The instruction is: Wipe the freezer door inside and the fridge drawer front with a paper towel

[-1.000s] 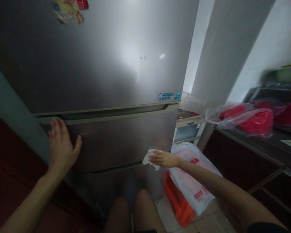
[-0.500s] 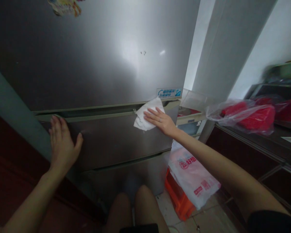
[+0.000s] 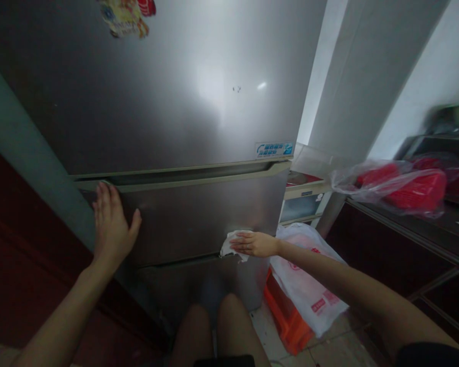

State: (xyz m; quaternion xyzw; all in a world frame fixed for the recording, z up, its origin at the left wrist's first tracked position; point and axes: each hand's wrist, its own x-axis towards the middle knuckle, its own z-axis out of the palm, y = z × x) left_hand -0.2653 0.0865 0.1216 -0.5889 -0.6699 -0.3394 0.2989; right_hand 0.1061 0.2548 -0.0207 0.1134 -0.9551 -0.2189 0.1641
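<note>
A grey metallic refrigerator (image 3: 168, 112) with a large upper door and two lower drawer fronts fills the middle of the view. My right hand (image 3: 258, 244) presses a white cloth (image 3: 229, 244) flat against the lower edge of the middle drawer front (image 3: 183, 219), by the gap above the bottom drawer. Part of the cloth is hidden under the fingers. My left hand (image 3: 115, 219) lies flat on the left end of the middle drawer front, fingertips at its top edge and thumb spread apart.
Right of the refrigerator, a white printed plastic bag (image 3: 309, 300) lies over an orange crate (image 3: 286, 326) on the tiled floor. Red items in clear plastic (image 3: 409, 186) sit on a dark counter farther right. A dark red panel (image 3: 19, 255) stands at left.
My right hand has slid the cloth down from the top edge of the middle drawer front to its bottom edge. My left hand stays in place while the view shifts slightly.
</note>
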